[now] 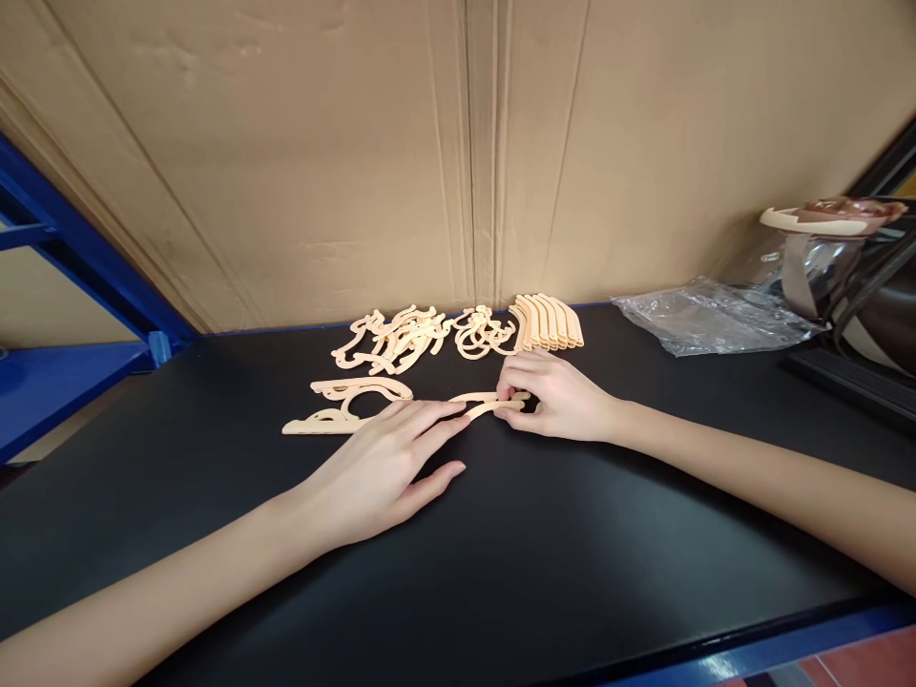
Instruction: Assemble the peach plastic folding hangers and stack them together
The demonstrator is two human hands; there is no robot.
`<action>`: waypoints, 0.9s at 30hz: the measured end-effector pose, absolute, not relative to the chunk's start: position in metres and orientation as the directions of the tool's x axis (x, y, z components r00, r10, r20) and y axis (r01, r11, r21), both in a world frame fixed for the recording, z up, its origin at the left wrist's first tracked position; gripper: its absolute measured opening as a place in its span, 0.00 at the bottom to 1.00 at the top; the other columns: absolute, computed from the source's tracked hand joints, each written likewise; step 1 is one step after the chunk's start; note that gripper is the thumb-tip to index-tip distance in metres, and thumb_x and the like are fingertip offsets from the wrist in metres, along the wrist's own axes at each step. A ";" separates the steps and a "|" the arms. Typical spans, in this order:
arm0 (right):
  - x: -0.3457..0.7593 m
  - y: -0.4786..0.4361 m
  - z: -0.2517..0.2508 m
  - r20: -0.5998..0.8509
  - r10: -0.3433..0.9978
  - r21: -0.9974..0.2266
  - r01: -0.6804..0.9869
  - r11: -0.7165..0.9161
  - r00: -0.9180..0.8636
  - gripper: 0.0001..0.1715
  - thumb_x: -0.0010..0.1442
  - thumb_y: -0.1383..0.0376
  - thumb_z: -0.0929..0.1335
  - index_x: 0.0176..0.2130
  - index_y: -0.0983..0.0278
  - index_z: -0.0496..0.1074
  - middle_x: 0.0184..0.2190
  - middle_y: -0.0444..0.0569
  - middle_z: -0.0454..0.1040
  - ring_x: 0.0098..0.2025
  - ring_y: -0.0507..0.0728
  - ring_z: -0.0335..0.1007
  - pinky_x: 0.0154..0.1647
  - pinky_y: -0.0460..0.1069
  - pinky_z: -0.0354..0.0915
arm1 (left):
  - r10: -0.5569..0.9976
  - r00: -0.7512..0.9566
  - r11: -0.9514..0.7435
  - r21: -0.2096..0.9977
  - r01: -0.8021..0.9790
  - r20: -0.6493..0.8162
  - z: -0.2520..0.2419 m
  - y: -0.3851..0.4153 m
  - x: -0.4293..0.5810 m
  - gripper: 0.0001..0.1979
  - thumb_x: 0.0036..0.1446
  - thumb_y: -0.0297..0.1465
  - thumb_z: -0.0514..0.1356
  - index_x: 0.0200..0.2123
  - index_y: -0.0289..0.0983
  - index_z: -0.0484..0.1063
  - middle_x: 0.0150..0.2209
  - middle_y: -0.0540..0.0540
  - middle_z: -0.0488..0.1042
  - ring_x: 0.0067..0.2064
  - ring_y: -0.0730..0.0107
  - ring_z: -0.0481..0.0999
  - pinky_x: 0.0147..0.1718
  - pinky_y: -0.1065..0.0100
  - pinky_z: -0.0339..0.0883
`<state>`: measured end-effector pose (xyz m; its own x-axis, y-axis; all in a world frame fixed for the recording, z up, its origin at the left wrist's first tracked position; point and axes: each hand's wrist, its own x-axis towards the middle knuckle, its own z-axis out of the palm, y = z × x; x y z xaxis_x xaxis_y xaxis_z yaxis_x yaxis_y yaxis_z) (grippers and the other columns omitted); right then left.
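Observation:
My left hand lies palm down on the black tabletop with its fingers stretched out. Its fingertips touch the near ends of two curved cream plastic hanger arms. At the right end of these arms, my right hand is closed in a pinch between thumb and fingers. The exact join under those fingers is partly hidden. Just beyond my left hand, a cream folding hanger made of curved parts rests on the table, partly covered by the hand.
Behind the hands lie a loose pile of cream hanger parts, small curved hooks and a neat row of curved arms. A clear plastic bag sits at right. Cardboard walls the back; a blue frame stands left.

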<state>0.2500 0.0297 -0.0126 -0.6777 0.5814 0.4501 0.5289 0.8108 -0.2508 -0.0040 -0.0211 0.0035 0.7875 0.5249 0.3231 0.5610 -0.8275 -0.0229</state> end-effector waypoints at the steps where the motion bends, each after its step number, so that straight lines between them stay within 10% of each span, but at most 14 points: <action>1: 0.250 0.030 -0.012 0.444 0.581 -0.259 0.523 0.812 -0.682 0.08 0.60 0.63 0.67 0.30 0.63 0.66 0.28 0.43 0.68 0.31 0.52 0.61 0.38 0.49 0.58 | 0.528 0.780 -0.825 -0.014 0.565 0.335 0.002 -0.021 -0.005 0.19 0.67 0.37 0.52 0.58 0.37 0.67 0.56 0.41 0.70 0.50 0.59 0.73 0.49 0.57 0.69; 27: 0.249 0.028 -0.009 0.414 0.567 -0.243 0.513 0.823 -0.713 0.19 0.59 0.50 0.69 0.32 0.63 0.68 0.30 0.45 0.69 0.34 0.53 0.63 0.39 0.49 0.58 | 0.607 0.739 -0.758 -0.065 0.649 0.291 0.003 -0.023 -0.002 0.19 0.66 0.36 0.51 0.54 0.32 0.68 0.55 0.38 0.70 0.52 0.54 0.71 0.51 0.54 0.66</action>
<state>0.2487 0.0283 -0.0088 -0.7127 0.5666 0.4136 0.5133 0.8230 -0.2432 -0.0024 -0.0233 0.0033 0.7390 0.6075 0.2914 0.6488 -0.7582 -0.0648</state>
